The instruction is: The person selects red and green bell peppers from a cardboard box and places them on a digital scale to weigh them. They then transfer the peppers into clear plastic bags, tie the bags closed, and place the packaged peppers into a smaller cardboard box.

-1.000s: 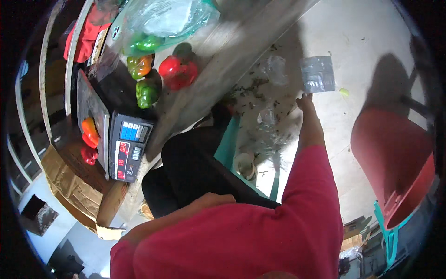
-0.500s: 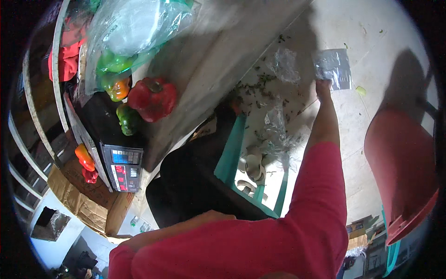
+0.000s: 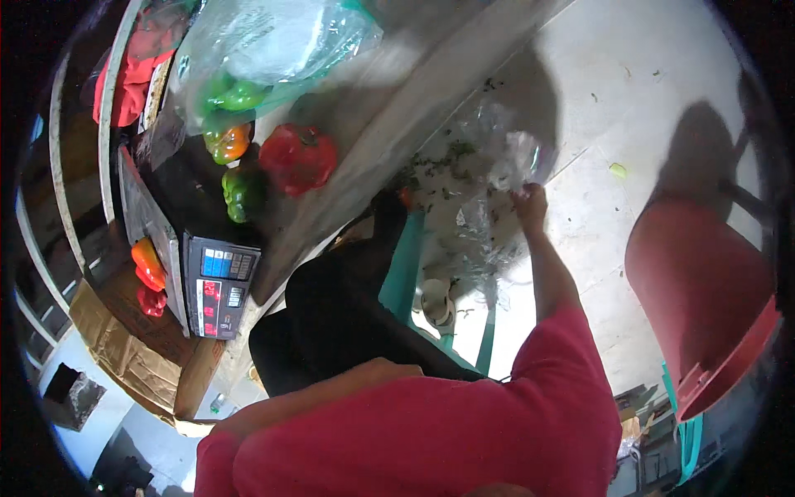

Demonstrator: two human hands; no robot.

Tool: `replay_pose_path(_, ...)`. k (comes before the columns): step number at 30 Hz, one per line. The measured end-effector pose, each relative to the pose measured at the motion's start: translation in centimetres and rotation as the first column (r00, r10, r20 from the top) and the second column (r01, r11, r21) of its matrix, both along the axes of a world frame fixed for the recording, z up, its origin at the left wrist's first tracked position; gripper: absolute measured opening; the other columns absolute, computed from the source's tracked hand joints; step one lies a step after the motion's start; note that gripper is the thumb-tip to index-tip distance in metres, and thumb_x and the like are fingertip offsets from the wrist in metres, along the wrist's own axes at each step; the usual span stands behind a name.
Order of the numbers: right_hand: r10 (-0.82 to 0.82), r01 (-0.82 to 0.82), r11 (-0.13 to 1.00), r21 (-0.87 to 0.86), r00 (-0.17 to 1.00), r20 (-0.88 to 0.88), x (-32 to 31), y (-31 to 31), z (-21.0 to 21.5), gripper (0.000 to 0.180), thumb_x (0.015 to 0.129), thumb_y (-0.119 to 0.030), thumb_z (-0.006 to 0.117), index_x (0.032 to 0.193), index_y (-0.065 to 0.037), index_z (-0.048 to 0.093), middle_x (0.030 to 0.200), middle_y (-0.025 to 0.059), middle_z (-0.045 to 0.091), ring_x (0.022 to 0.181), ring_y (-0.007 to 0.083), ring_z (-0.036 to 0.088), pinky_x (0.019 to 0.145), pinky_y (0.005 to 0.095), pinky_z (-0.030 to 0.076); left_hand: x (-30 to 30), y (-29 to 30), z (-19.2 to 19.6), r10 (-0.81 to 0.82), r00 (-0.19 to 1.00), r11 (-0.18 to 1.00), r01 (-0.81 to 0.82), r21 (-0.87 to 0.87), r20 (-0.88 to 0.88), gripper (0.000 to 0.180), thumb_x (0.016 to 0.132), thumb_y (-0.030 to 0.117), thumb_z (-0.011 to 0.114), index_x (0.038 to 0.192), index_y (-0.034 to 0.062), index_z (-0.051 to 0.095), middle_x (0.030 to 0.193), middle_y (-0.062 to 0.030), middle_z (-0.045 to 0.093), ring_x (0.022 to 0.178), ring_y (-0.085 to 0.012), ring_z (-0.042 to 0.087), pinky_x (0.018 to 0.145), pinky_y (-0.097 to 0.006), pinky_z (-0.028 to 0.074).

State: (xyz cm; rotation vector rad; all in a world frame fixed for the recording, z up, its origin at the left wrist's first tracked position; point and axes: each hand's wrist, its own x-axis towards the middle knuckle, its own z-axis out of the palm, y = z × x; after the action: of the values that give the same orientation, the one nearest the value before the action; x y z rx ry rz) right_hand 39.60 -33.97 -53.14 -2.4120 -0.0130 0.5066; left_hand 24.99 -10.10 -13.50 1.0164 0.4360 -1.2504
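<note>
My right hand [image 3: 530,205] is stretched out low over the floor, its fingers closed on a clear, shiny plastic wrapper [image 3: 527,155]. Beside and below it, more crumpled clear plastic [image 3: 474,217] lies among dark scraps. My left forearm [image 3: 331,383] lies across my lap; the fingers of that hand are hidden by my pink sleeve. To the left, a large red bell pepper [image 3: 298,160], a green pepper [image 3: 237,196] and an orange-green pepper [image 3: 227,143] rest near a black digital scale [image 3: 222,286]. A clear green-tinted bag [image 3: 277,41] holds green peppers [image 3: 235,95].
A cardboard box [image 3: 124,348] stands at lower left, with red-orange peppers [image 3: 147,265] above it. Pale metal bars [image 3: 58,157] curve along the left. A reddish plastic chair [image 3: 696,306] is at right. Teal stool legs [image 3: 403,261] stand by my black-clad legs.
My right hand has moved left and nearer to me, carrying the wrapper from the bare floor to beside the crumpled plastic. The view has shifted slightly. My left arm rests much as before.
</note>
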Motion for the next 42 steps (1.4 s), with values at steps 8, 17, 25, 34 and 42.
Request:
replay_pose_path(8, 0.422, -0.374, 0.903, 0.212, 0.865, -0.27, 0.6, 1.7, 13.8, 0.025, 0.07, -0.013, 0.061, 0.091, 0.0, 0.057, 0.076, 0.0153, 0.06, 0.074, 0.0285, 0.059, 0.068, 0.0361, 0.046, -1.0, -0.2, 1.7, -0.054, 0.955, 0.996, 0.03, 0.087, 0.291, 0.023, 0.086, 0.025, 0.053, 0.084, 0.0027, 0.052, 0.074, -0.0053, 0.056, 0.07, -0.011, 0.05, 0.061, -0.029, 0.041)
replay_pose_path(17, 0.993, -0.886, -0.03, 0.463, 0.026, 0.115, 2.0, 13.6, 41.8, 0.02, 0.062, -0.009, 0.061, 0.082, -0.004, 0.06, 0.073, 0.0098, 0.057, 0.063, 0.0236, 0.057, 0.057, 0.0329, 0.044, -4.1, 3.2, 5.5, -0.374, 0.358, 0.508, -0.693, 0.512, 0.856, 0.075, 0.066, 0.021, 0.071, 0.127, 0.0059, 0.03, 0.126, -0.0185, 0.036, 0.121, -0.0323, 0.031, 0.102, -0.044, 0.02)
replay_pose_path(25, 0.754, -0.658, 0.36, 0.662, 0.623, 0.208, 9.0, 31.6, 50.6, 0.013, 0.073, -0.018, 0.058, 0.075, -0.006, 0.059, 0.06, -0.0016, 0.049, 0.048, 0.0079, 0.042, 0.044, 0.0221, 0.031, -9.8, 10.5, 6.0, 0.385, 0.062, 0.106, -0.994, 0.022, 0.921, 0.058, 0.08, 0.004, 0.058, 0.129, 0.0037, 0.028, 0.108, -0.0075, 0.044, 0.105, -0.0183, 0.044, 0.094, -0.034, 0.033)
replay_pose_path(34, 0.487, -0.505, 0.862, 0.051, 0.851, 0.197, 19.2, 44.1, 43.5, 0.027, 0.07, -0.027, 0.059, 0.083, -0.003, 0.062, 0.064, 0.0108, 0.056, 0.061, 0.0242, 0.058, 0.063, 0.0358, 0.049, -24.0, 8.7, 0.8, 0.367, 0.478, -0.099, -0.833, 0.544, 0.798, 0.051, 0.075, 0.003, 0.061, 0.122, 0.0067, 0.039, 0.102, -0.0104, 0.058, 0.093, -0.0193, 0.057, 0.082, -0.033, 0.045)
replay_pose_path(42, 0.755, -0.696, 0.572, -0.435, 0.238, 0.611, 8.2, 44.8, 44.5, 0.094, 0.061, -0.046, 0.072, 0.137, -0.026, 0.02, 0.135, 0.0126, 0.03, 0.119, 0.0359, 0.036, 0.091, 0.058, 0.032, -23.5, 9.0, -1.5, 0.145, 0.534, -0.041, -0.838, 0.545, 0.833, 0.05, 0.073, 0.009, 0.063, 0.119, 0.0075, 0.044, 0.097, -0.0111, 0.059, 0.089, -0.0236, 0.059, 0.078, -0.033, 0.047)
